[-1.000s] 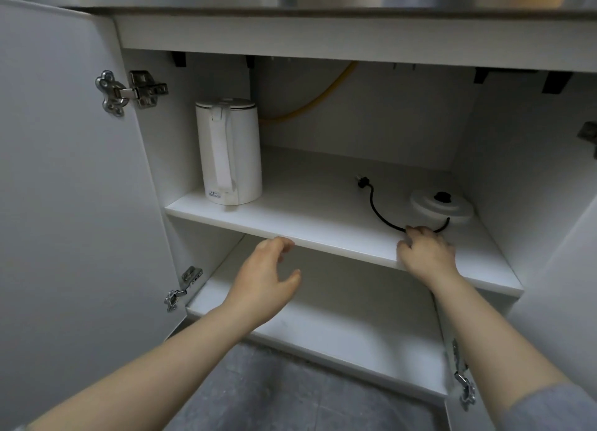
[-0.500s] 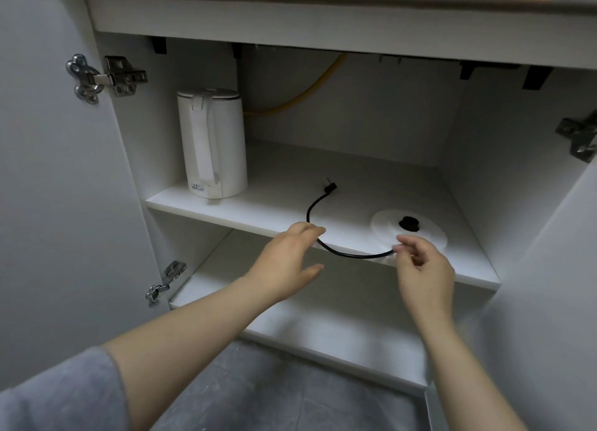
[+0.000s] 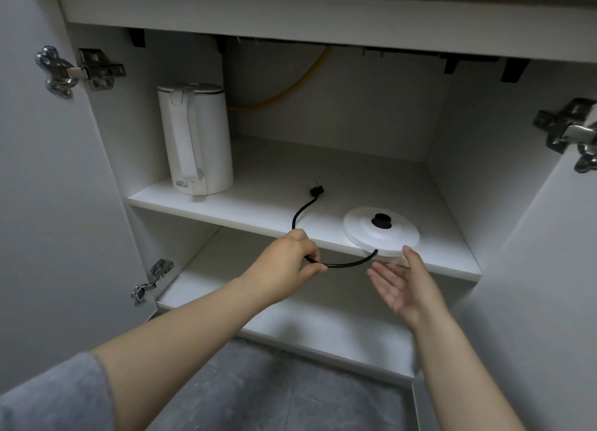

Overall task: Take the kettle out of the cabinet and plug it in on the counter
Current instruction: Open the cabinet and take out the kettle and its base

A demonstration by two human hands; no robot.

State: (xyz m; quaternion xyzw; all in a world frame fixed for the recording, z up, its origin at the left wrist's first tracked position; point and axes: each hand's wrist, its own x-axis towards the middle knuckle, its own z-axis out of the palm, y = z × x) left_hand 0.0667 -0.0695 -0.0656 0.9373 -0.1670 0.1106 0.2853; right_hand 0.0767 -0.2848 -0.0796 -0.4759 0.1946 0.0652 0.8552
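Head view looks into an open white cabinet (image 3: 323,20) with both doors swung wide. The white kettle (image 3: 195,139) stands upright at the far left of the upper shelf (image 3: 445,256), close to the left wall, handle facing near. Its round white base (image 3: 381,231) lies flat at the near right of the same shelf, well apart from the kettle, its rim just over the shelf's front edge. A black cord (image 3: 298,214) runs from the base's near edge in a loop leftward, then far to the plug (image 3: 316,191) lying on the shelf. The left hand (image 3: 290,262) is closed around the cord in front of the shelf edge. The right hand (image 3: 403,285) is spread, palm turned up and leftward, fingertips touching the base's near rim, gripping nothing. A yellow hose (image 3: 290,91) curves along the back wall.
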